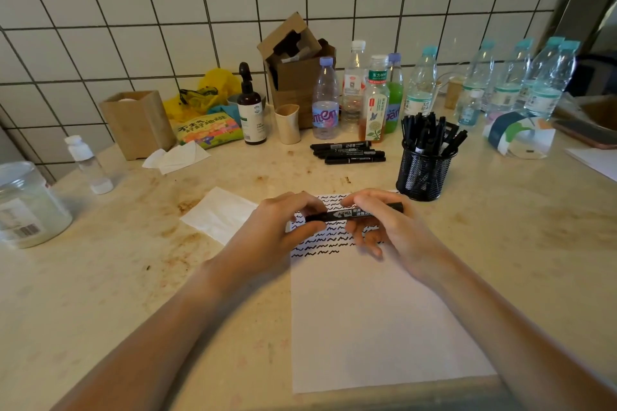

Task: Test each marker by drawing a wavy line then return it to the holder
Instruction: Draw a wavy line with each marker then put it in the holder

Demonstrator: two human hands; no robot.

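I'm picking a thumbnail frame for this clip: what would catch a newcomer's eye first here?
First, the two hands at centre, left hand and right hand, holding one black marker level between them over the white paper, whose top is filled with rows of black wavy lines. Next, the black mesh holder crammed with markers just behind on the right, and the row of bottles along the tiled wall.

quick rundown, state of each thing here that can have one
marker: held level in both hands over the paper
left hand: pinching the marker's left end
right hand: gripping the marker's right half
paper: flat, top part filled with wavy lines, rest blank
mesh holder: upright, full of markers
loose markers: lying capped on the counter
cardboard box: flaps open
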